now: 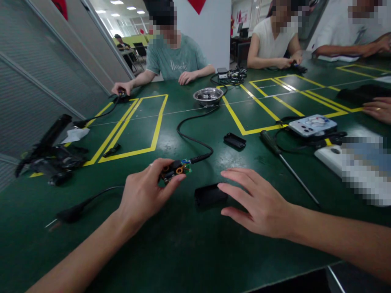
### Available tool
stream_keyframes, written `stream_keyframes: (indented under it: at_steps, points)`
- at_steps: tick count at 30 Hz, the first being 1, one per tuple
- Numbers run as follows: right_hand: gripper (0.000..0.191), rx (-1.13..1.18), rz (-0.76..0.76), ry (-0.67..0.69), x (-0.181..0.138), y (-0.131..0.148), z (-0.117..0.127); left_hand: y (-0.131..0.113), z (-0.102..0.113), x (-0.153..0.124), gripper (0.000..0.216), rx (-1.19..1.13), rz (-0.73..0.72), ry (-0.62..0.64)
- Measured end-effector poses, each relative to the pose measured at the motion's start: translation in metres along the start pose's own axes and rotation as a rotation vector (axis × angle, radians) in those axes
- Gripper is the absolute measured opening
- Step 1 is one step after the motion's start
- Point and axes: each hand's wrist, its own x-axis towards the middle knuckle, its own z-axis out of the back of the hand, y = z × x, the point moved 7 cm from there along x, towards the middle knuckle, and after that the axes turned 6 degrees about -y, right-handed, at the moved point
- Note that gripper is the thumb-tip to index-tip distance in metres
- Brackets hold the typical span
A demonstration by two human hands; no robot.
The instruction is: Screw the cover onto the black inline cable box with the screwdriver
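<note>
Between the thumb and fingers of my left hand [146, 183] is a circuit board [177, 170] with copper coils and dark parts on it. A black cable [198, 140] joins the board's right end and curves away over the table. Just right of the board lies a black plastic case half [208, 195]. My right hand [256, 199] hovers at its right end, fingers spread; whether a fingertip touches the case is unclear. A smaller black case half [234, 141] rests farther back. Left of my left hand lies a power plug [71, 212] on a cord.
A screwdriver [288, 171] lies to the right, near a white-and-blue device [314, 124]. A metal bowl [208, 96] stands farther back, with cables [235, 75] behind. Black parts [58, 158] are piled left on the green table [171, 252]. Several people sit around it.
</note>
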Motion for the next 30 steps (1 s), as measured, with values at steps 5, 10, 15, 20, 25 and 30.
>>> stream_keyframes:
  at_steps: [5,10,15,20,25,30]
  points:
    - [0.054,0.078,-0.032,0.007,-0.001,-0.013,0.003,-0.049,-0.007,-0.016,0.033,-0.2,-0.211,0.026]
    - [0.034,0.187,-0.089,0.062,-0.005,-0.026,-0.012,-0.066,-0.015,-0.027,0.037,-0.225,-0.326,0.11]
    - [0.022,0.262,-0.133,0.041,-0.005,-0.034,-0.014,-0.069,-0.023,-0.026,0.043,-0.178,-0.406,0.203]
    - [0.021,0.292,-0.268,0.082,-0.006,-0.043,-0.017,-0.066,-0.033,-0.027,0.044,-0.22,-0.42,0.263]
    - [0.021,0.309,-0.34,0.127,-0.006,-0.048,-0.02,-0.062,-0.037,-0.029,0.038,-0.224,-0.401,0.285]
    - [0.021,0.305,-0.351,0.134,-0.005,-0.051,-0.022,-0.057,-0.038,-0.028,0.035,-0.229,-0.372,0.285]
